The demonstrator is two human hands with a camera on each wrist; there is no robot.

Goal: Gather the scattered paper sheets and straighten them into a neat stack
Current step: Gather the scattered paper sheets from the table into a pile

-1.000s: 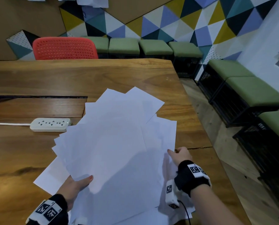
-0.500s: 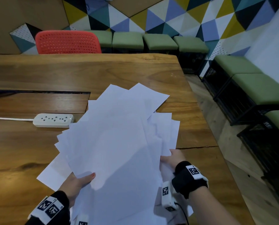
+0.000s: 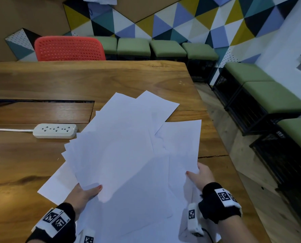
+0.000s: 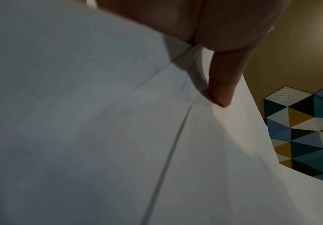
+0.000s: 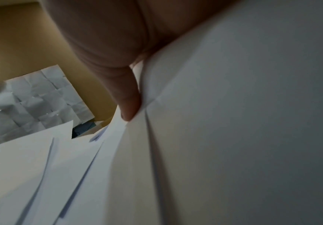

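Observation:
Several white paper sheets [image 3: 128, 155] lie fanned and askew over the near right part of the wooden table [image 3: 93, 79]. My left hand [image 3: 86, 193] holds the near left edge of the pile, thumb on top and fingers hidden beneath. My right hand [image 3: 201, 174] grips the pile's right edge, thumb over the paper. In the left wrist view a thumb presses onto overlapping sheets [image 4: 118, 137]. In the right wrist view a thumb pinches the offset edges of the sheets [image 5: 214, 137].
A white power strip [image 3: 55, 131] with its cord lies left of the sheets. The table's right edge runs close beside my right hand. A red chair [image 3: 69, 49] and green stools [image 3: 167, 48] stand beyond the table.
My right hand slid in to the pile's right edge and took hold of it; a sheet there shifted and lifted. My left hand kept its hold.

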